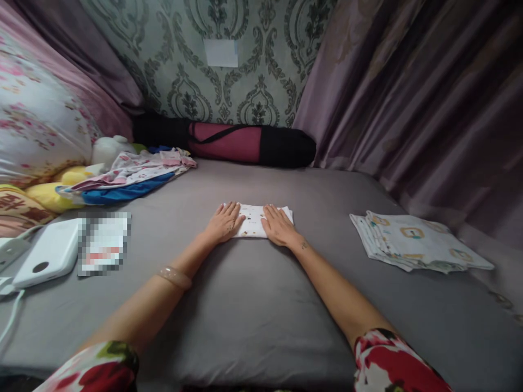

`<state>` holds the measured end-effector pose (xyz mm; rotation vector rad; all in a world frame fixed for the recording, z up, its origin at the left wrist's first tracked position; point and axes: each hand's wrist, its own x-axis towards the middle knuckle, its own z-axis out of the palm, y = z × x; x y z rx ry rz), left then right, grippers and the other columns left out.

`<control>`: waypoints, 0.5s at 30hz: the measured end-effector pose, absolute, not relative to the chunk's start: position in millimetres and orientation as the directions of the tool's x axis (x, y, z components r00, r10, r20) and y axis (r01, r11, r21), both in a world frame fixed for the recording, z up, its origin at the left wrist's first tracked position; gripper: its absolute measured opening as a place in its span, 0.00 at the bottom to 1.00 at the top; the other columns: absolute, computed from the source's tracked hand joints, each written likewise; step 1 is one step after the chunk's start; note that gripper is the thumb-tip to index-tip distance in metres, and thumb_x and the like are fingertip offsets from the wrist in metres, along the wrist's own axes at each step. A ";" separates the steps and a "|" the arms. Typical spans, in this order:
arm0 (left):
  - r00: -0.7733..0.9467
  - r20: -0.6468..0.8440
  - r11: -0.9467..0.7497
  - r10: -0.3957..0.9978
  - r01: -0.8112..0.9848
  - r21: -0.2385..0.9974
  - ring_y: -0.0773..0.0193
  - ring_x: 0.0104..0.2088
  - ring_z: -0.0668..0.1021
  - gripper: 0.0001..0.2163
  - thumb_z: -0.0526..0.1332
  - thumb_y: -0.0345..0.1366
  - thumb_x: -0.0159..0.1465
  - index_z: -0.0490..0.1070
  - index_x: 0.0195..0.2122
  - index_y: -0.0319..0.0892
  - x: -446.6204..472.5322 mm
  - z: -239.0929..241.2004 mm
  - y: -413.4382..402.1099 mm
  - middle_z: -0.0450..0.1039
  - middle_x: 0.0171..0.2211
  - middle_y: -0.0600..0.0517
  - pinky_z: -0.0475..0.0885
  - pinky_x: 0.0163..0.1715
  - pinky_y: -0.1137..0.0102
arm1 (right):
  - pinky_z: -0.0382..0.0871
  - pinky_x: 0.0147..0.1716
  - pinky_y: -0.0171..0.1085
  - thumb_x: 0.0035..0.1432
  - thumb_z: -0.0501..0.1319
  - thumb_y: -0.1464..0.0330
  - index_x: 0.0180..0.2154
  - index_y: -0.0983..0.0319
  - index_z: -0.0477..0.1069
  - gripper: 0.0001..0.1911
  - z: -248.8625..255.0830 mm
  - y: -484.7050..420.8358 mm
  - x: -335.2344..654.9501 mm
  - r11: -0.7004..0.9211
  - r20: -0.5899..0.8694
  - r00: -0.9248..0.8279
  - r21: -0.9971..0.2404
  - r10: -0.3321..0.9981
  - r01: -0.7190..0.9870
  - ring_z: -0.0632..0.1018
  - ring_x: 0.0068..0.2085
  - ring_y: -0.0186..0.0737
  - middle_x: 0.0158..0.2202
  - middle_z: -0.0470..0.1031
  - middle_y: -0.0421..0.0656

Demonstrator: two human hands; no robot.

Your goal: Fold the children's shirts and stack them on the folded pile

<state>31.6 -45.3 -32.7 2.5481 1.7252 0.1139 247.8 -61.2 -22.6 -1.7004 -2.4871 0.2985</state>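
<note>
A small folded white cloth (252, 222) with tiny printed figures lies on the grey sheet in front of me. My left hand (225, 221) rests flat on its left end, fingers stretched out and pointing away from me. On its right end lies my right hand (278, 224), also flat with the fingers extended. Both palms press down on the fabric and cover its two ends, so only the middle and a bit of the right corner show. Neither hand grips anything.
A stack of folded printed cloths (417, 242) sits at the right. A white power bank (51, 253) and a blurred-out packet (105, 245) lie at the left. Beyond them are crumpled clothes (139, 171). A long black and maroon bag (229, 142) lies along the wall.
</note>
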 end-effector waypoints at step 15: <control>0.246 -0.147 -0.230 0.958 0.966 0.123 0.49 0.56 0.71 0.19 0.51 0.43 0.64 0.69 0.53 0.43 5.9 2.5 1.0 0.69 0.56 0.41 0.64 0.53 0.57 | 0.60 0.54 0.46 0.67 0.48 0.67 0.52 0.63 0.72 0.19 -1.1 -27.0 289.8 0.225 -0.067 -0.233 -0.104 0.970 0.969 0.69 0.56 0.51 0.55 0.70 0.53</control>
